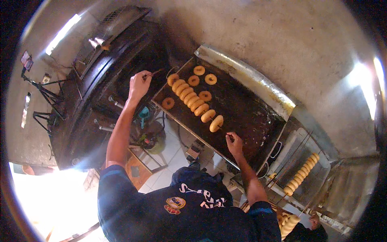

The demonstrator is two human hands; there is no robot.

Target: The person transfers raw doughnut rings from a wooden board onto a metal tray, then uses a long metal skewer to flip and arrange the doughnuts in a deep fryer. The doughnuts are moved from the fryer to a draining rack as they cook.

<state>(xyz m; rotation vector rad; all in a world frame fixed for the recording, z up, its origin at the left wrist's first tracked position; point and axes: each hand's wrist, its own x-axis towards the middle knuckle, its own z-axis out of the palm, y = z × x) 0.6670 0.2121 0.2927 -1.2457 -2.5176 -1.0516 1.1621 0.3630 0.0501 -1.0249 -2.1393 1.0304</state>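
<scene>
My left hand (140, 85), at the upper left, pinches a thin dark stick (157, 72) that points towards the pan. A row of ring doughnuts (190, 98) is threaded on a thin rod (220, 128) slanting over a dark rectangular pan (239, 112). Near the lower end of that rod, my right hand (234, 143) has its fingers pinched together on it. I cannot tell whether the left hand's stick is part of the same rod. Several loose doughnuts (210, 79) lie in the pan beside the row. The two lowest threaded doughnuts sit slightly apart.
A metal tray (325, 169) at the right bears another rod of doughnuts (302, 174). More doughnuts (288, 225) and another person's hand (314, 220) are at lower right. A metal splash guard (245, 78) edges the pan. A turquoise scoop (144, 113) lies near a green bucket (155, 143).
</scene>
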